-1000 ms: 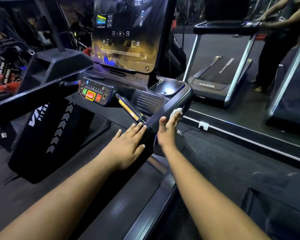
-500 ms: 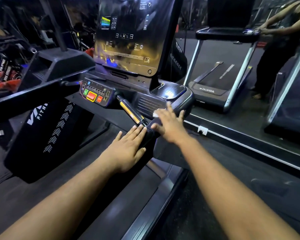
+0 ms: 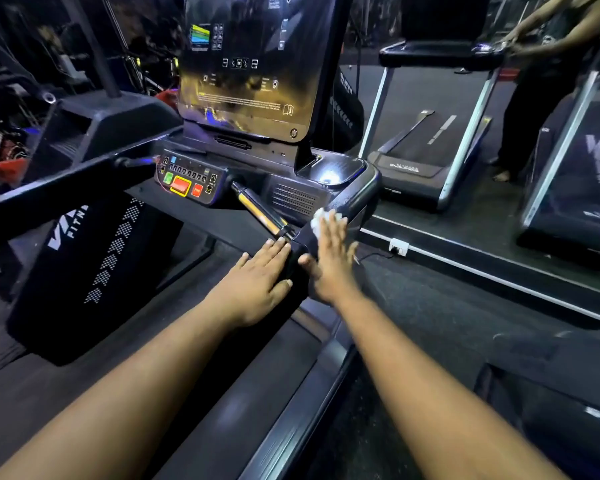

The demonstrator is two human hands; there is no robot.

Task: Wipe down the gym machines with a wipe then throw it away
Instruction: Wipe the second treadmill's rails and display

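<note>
Both of our hands are working at the right edge of the treadmill (image 3: 357, 188) console: the left hand (image 3: 257, 277) is lying flat on the handrail (image 3: 300, 244), fingers straight and together. The right hand (image 3: 329, 261), fingers straight and slightly spread, is pressing the wipe (image 3: 319, 220) against that rail's outer corner. We are judging the wipe light, soft and crumpled, so holding it under flat fingertips seems best.

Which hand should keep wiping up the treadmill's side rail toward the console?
Probably the right hand: it presses the wipe on the rail. The left hand only rests flat.
</note>
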